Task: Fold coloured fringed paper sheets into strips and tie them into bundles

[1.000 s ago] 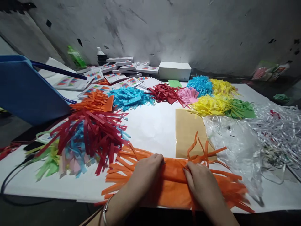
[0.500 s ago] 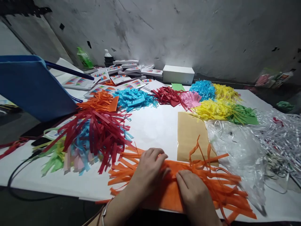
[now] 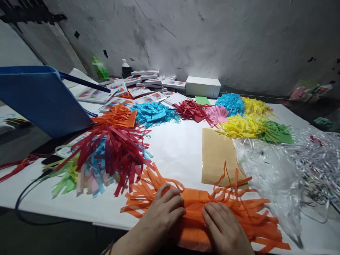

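Note:
A sheet of orange tissue paper (image 3: 195,202) lies across the table's near edge, its middle uncut and both ends cut into long fringe strips. Over the left part of the sheet, my left hand (image 3: 167,210) has its fingers curled onto the paper at the base of the fringe; its thumb tip is hidden. My right hand (image 3: 225,225) rests on the right part, fingers extended side by side and lying flat on the paper. Some thin twisted orange strips stick up behind the right hand. Just beyond the sheet is a brown cardboard piece (image 3: 219,156).
Red fringe (image 3: 117,148) covers pastel strips at left, beside a blue bin (image 3: 39,101). Fringe bundles, including blue (image 3: 152,112) and yellow (image 3: 243,124), line the back. Behind them are flat printed boxes (image 3: 147,83) and a white box (image 3: 203,86). Clear plastic (image 3: 268,177) and silver tinsel (image 3: 318,159) lie right.
My left hand has shifted down and slightly left, from the sheet's middle to the base of its left fringe. My right hand has moved slightly down and right. More of the orange middle shows between them.

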`<state>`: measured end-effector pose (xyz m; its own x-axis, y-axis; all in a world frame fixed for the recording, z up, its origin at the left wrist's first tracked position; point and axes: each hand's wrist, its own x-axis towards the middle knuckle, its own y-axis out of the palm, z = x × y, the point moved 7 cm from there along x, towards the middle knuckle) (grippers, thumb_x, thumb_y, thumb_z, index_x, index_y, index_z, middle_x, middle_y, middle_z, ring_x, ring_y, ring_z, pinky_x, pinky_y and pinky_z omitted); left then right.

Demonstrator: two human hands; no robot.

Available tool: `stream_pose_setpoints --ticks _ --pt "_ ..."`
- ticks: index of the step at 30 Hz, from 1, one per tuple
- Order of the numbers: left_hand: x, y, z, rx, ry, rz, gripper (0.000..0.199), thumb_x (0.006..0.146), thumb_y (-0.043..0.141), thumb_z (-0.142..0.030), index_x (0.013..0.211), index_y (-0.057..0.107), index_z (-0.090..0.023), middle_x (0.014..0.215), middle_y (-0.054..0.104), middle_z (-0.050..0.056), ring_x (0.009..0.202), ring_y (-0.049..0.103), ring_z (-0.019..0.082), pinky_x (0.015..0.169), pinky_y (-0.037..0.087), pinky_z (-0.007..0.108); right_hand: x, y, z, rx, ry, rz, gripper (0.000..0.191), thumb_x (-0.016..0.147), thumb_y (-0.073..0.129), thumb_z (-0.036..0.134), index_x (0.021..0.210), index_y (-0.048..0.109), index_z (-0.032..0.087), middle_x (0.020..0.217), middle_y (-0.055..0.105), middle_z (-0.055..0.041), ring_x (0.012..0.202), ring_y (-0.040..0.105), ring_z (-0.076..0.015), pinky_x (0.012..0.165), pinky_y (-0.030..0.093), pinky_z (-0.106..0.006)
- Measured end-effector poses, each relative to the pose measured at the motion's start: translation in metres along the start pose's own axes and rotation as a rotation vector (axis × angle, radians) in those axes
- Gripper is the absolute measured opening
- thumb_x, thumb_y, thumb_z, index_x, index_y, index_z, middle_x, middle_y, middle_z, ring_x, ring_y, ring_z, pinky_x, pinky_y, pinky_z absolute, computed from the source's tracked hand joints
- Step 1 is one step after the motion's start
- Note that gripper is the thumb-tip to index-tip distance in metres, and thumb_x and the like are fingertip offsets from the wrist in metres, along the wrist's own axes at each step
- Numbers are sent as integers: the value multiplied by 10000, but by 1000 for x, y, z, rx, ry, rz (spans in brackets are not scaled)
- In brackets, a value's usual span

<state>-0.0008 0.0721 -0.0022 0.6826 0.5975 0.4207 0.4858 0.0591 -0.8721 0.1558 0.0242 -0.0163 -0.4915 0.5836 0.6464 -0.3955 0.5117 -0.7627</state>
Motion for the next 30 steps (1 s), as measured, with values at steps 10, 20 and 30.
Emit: stream_pose_setpoints --ticks 10,20,30 --pt "9 10 23 173 -398 86 170 853 592 -136 720 678 -197 906 698 57 857 574 251 820 407 443 13 17 -31 -171 379 174 140 944 484 164 846 568 220 819 611 -61 802 536 -267 835 346 -489" --pt "8 4 14 95 -268 -17 176 813 709 -203 980 660 -228 1093 673 64 1023 566 269 1035 330 549 31 10 -4 167 181 55 356 1019 346 112 756 569 202 685 562 3 695 479 -162 872 312 -370" --pt "3 3 -1 -73 -18 -149 241 990 545 -193 760 613 -200 841 652 1 923 544 193 1050 301 440 21 9 6 155 70 5 362 1031 315 118 902 652 145 750 619 -34 760 527 -170 927 350 -362"
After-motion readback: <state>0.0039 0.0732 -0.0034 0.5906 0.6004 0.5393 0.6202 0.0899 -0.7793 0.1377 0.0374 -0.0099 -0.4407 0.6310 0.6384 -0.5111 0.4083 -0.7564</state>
